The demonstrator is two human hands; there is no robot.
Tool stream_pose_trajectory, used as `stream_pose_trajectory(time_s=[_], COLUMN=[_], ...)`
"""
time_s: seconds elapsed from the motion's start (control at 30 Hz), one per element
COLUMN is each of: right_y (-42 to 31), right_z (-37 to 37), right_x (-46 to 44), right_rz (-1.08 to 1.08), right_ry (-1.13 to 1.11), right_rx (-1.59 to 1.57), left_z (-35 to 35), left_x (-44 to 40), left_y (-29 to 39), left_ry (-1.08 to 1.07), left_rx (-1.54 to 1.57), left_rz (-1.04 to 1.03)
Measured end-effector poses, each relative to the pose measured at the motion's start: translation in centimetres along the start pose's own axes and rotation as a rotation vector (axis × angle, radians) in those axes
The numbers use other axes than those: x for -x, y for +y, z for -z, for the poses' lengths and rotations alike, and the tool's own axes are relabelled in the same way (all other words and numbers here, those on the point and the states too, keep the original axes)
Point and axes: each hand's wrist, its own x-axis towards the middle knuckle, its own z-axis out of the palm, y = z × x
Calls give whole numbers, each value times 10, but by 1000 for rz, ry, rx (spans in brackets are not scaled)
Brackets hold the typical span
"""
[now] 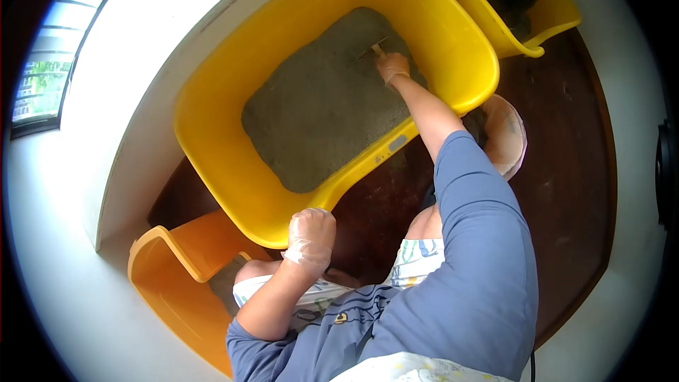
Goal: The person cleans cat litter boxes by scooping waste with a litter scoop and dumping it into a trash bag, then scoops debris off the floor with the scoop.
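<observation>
Brown floor point(559, 120) is bearing a yellow tub point(212, 124) of grey grit point(304, 106); left hand point(311, 233) is clutching its rim point(371, 161), right hand point(392, 68) grasping a tool point(378, 50), handle slanting forward-left.

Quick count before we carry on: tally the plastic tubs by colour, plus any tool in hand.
Yellow open plastic tubs: 2 (large tub of grey granules; another tub at upper right)
Orange open plastic tubs: 1 (lower left)
Light-handled hand tools: 1 (in the right hand)
Total: 4
</observation>
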Motion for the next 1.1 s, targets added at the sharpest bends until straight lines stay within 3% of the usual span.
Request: stream_pose_trajectory(time_s=[0.2,0.4,0.6,0.67,0.77,0.83,1.0,1.1], right_y=[7,-1,-13,11,49,-15,-32,-58], right_z=[5,11,15,2,20,119,161,154], right_x=[18,29,23,-9,-76,-23,-40,-24], right_rz=[69,113,187,297,444,81,138,163], right_ry=[179,187,234,301,159,-98,-226,-312], right_rx=[-316,-311,-165,65,677,416,835,878], left_z=[4,4,1,-6,-14,-17,-23,-22], left_x=[1,-1,-2,-5,-4,-3,-3,-3], left_y=[-5,-6,-6,-8,-4,-2,-3,-3], left_ry=[5,-5,33,39,41,51,71,86], left_rx=[-4,17,49,67,18,-9,-44,-49], left_rz=[-42,-49,-55,-50,-5,21,35,72])
